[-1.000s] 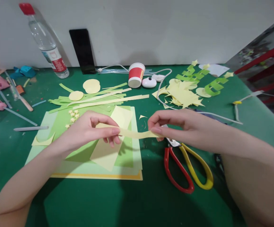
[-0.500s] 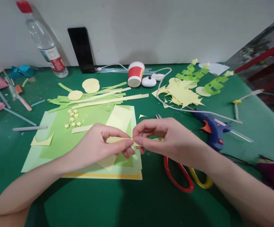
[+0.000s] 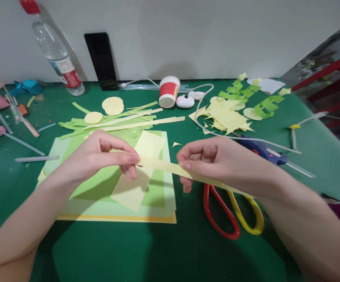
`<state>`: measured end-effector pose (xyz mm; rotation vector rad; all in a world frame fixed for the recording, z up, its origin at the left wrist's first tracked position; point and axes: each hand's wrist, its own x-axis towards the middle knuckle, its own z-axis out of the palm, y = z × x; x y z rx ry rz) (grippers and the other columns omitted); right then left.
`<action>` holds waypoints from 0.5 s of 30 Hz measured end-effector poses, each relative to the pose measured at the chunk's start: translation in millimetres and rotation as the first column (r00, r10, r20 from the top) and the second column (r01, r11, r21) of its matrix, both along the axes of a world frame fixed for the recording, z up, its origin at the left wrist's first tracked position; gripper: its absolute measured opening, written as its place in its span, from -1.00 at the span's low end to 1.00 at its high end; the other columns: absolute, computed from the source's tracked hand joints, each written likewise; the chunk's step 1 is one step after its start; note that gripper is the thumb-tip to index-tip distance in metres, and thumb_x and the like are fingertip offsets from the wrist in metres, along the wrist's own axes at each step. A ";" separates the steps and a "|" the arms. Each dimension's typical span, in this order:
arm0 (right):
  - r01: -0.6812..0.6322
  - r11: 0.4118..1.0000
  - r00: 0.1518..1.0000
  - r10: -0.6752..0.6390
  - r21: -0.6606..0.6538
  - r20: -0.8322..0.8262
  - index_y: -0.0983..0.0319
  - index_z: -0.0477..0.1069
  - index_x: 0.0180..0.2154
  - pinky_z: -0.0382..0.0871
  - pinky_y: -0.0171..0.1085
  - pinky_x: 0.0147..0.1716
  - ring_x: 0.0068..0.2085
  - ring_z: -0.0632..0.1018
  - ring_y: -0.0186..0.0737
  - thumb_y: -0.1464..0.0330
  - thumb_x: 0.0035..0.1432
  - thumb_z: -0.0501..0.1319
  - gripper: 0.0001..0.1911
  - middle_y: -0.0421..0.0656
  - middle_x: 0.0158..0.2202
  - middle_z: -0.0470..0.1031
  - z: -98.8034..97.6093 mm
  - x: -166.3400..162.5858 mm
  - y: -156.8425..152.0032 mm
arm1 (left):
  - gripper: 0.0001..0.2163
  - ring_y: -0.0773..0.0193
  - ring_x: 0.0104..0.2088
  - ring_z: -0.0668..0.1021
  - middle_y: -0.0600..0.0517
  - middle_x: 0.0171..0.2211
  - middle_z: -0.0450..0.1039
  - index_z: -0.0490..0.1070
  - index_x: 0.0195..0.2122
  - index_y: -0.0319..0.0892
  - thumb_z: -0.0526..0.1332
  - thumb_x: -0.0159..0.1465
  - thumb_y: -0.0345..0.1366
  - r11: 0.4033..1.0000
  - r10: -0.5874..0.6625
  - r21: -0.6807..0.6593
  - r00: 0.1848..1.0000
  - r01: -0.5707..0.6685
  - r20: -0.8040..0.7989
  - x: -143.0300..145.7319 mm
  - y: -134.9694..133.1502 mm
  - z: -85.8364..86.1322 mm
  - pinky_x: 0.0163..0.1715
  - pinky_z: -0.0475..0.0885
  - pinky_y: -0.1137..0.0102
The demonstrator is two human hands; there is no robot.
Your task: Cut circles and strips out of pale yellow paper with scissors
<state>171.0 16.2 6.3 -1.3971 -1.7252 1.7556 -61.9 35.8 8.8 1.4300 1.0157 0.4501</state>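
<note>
A pale yellow paper strip (image 3: 159, 164) stretches between my two hands above the stacked paper. My left hand (image 3: 108, 156) pinches its left end between thumb and forefinger. Further along, my right hand (image 3: 206, 160) is closed on the strip, whose tail runs on under the palm toward the wrist. Below lie green and pale sheets (image 3: 99, 209) with a yellow paper rectangle (image 3: 133, 190) on top. Scissors with one red and one yellow handle (image 3: 221, 213) lie under my right hand, their blades hidden. My left hand covers most of the small folded paper stars.
Behind the sheets lie cut green and yellow strips (image 3: 140, 124) and paper circles (image 3: 112, 105). Yellow scraps (image 3: 225, 115), a white cable (image 3: 263, 140) and a blue glue gun (image 3: 263, 150) are at right. A bottle (image 3: 67, 72), phone (image 3: 101, 62) and paper cup (image 3: 169, 92) stand by the wall.
My hands have moved apart, the left going left and up, the right going right. A longer stretch of the paper strip now shows between them.
</note>
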 end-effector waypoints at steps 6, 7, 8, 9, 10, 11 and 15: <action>-0.052 0.998 0.999 0.053 -0.035 0.009 0.18 0.28 -0.57 0.36 -0.40 -0.59 -0.52 0.57 -0.30 0.43 0.02 0.10 -0.84 -0.30 -0.63 0.52 2.4 8.3 1.2 | -0.90 0.37 -0.63 0.51 0.10 -0.64 0.52 0.56 -0.53 -0.07 0.27 0.09 -0.33 0.999 0.025 0.027 0.999 -0.026 0.041 -8.4 8.8 2.7 -0.56 0.41 0.49; -0.047 0.998 0.999 0.048 -0.031 0.015 0.18 0.29 -0.57 0.37 -0.39 -0.58 -0.51 0.57 -0.29 0.42 0.03 0.10 -0.84 -0.29 -0.62 0.52 3.4 10.4 1.8 | -0.90 0.38 -0.64 0.51 0.11 -0.65 0.51 0.56 -0.54 -0.06 0.27 0.09 -0.34 0.999 0.032 0.041 0.997 -0.034 0.064 -11.2 10.8 3.5 -0.56 0.40 0.49; -0.046 0.999 0.999 0.046 -0.028 0.021 0.18 0.30 -0.56 0.39 -0.38 -0.56 -0.51 0.57 -0.29 0.41 0.04 0.10 -0.84 -0.28 -0.61 0.53 4.7 12.5 2.5 | -0.89 0.39 -0.64 0.50 0.13 -0.66 0.51 0.55 -0.54 -0.06 0.27 0.10 -0.35 0.998 0.035 0.054 0.996 -0.040 0.088 -14.3 13.2 4.4 -0.56 0.40 0.49; -0.043 0.999 0.999 0.044 -0.027 0.025 0.18 0.31 -0.55 0.40 -0.38 -0.54 -0.51 0.57 -0.30 0.40 0.04 0.12 -0.85 -0.28 -0.60 0.53 6.0 14.6 3.3 | -0.88 0.40 -0.64 0.49 0.15 -0.67 0.50 0.55 -0.54 -0.05 0.26 0.10 -0.36 0.997 0.033 0.069 0.994 -0.040 0.104 -17.7 16.1 5.3 -0.55 0.39 0.49; -0.039 0.999 0.999 0.040 -0.027 0.029 0.18 0.32 -0.55 0.40 -0.39 -0.52 -0.51 0.57 -0.31 0.39 0.04 0.13 -0.86 -0.29 -0.59 0.54 7.3 16.4 4.0 | -0.88 0.40 -0.63 0.49 0.17 -0.68 0.49 0.54 -0.53 -0.06 0.26 0.11 -0.37 0.996 0.023 0.088 0.995 -0.031 0.097 -21.0 19.3 6.1 -0.53 0.38 0.49; -0.037 0.999 0.999 0.038 -0.030 0.035 0.18 0.32 -0.55 0.41 -0.39 -0.50 -0.51 0.57 -0.31 0.39 0.03 0.15 -0.86 -0.29 -0.58 0.54 8.3 17.7 4.7 | -0.89 0.40 -0.60 0.49 0.17 -0.66 0.49 0.53 -0.53 -0.08 0.25 0.12 -0.36 0.993 0.005 0.115 0.999 -0.011 0.048 -23.8 22.6 6.7 -0.50 0.38 0.49; -0.048 0.998 0.995 0.051 -0.034 0.082 0.19 0.32 -0.53 0.43 -0.38 -0.44 -0.46 0.58 -0.29 0.39 0.05 0.14 -0.87 -0.26 -0.54 0.54 5.7 17.2 6.2 | -0.79 0.27 -0.31 0.52 0.09 -0.24 0.55 0.51 -0.22 -0.12 0.20 0.16 -0.18 0.951 0.009 0.273 0.872 0.143 -0.489 -25.0 30.5 4.6 -0.40 0.36 0.49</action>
